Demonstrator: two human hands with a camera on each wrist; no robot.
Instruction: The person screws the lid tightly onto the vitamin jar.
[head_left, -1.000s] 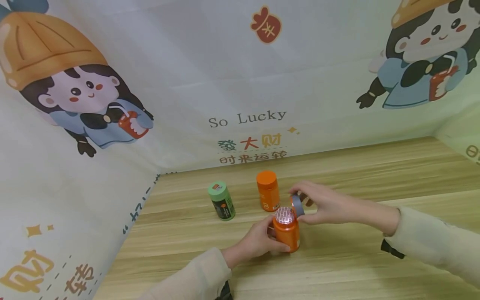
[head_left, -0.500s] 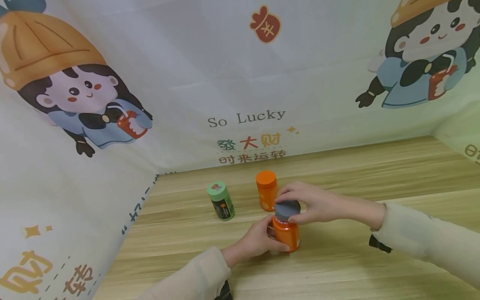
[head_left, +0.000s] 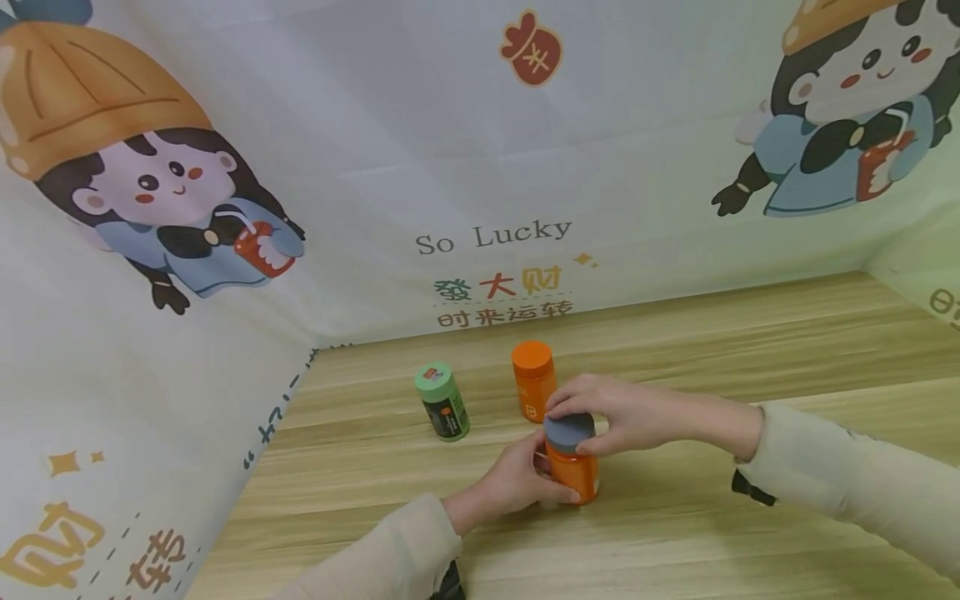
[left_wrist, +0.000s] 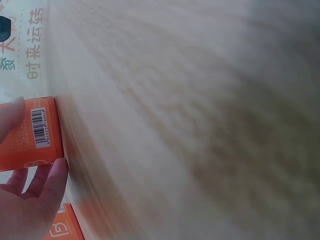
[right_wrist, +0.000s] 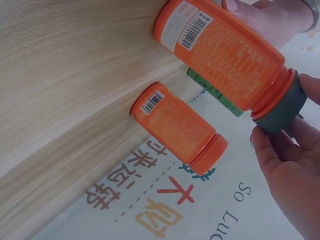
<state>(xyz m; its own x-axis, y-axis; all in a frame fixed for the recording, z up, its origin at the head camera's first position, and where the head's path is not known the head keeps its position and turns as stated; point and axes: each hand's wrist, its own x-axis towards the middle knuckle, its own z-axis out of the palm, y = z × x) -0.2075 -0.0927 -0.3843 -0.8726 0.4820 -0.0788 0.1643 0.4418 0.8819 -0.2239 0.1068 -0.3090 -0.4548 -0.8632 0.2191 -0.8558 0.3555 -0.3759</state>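
An orange bottle [head_left: 573, 477] stands upright on the table, its barcode label facing the right wrist camera. My left hand [head_left: 517, 477] grips its body low down, thumb in front and fingers behind. On its mouth sits a dark grey cap [head_left: 570, 431], which my right hand [head_left: 626, 414] holds by the rim between thumb and fingers. In the right wrist view the cap [right_wrist: 282, 107] covers the bottle's neck, with some orange neck showing below it. Just behind stands a second orange bottle [head_left: 533, 383] with an orange lid. To its left is a green bottle [head_left: 442, 402] with a black label.
The wood-grain table [head_left: 337, 500] extends to both sides of the bottles. A white printed cloth [head_left: 360, 167] with cartoon figures and lettering hangs behind and along the left side, meeting the table's back edge. Pale sleeves cover both forearms.
My right hand has brought the grey cap leftward from beside the bottle onto its mouth, covering the silvery seal, then slightly lower. My left hand has stayed on the bottle.
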